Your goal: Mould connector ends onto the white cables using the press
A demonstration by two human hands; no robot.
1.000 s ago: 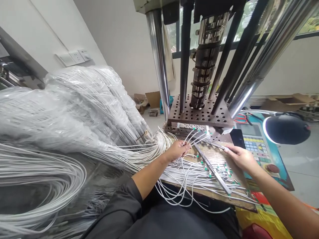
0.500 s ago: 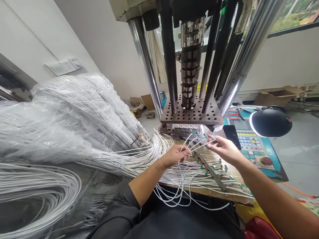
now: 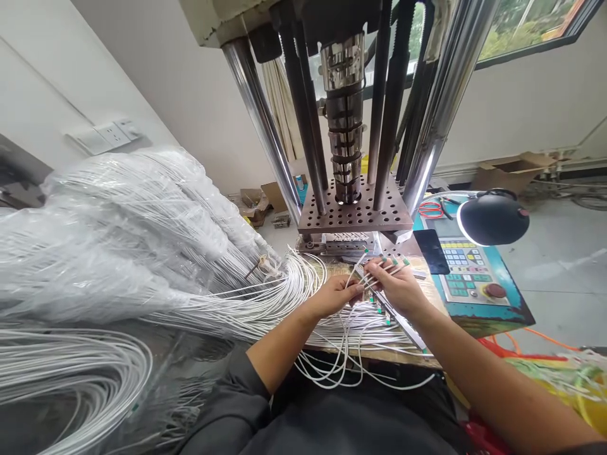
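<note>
White wires from plastic bag

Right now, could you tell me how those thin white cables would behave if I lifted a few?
Probably floppy: the white cables droop in loops over the bench edge. Likely light, since the left hand fans several. They may tangle, lying crossed.

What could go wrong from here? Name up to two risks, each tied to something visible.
1. The left hand and right hand work just in front of the perforated press plate; they might get caught if it moves.
2. Cable loops hanging over the bench edge might snag and pull the green-tipped cables from either grip.
</note>
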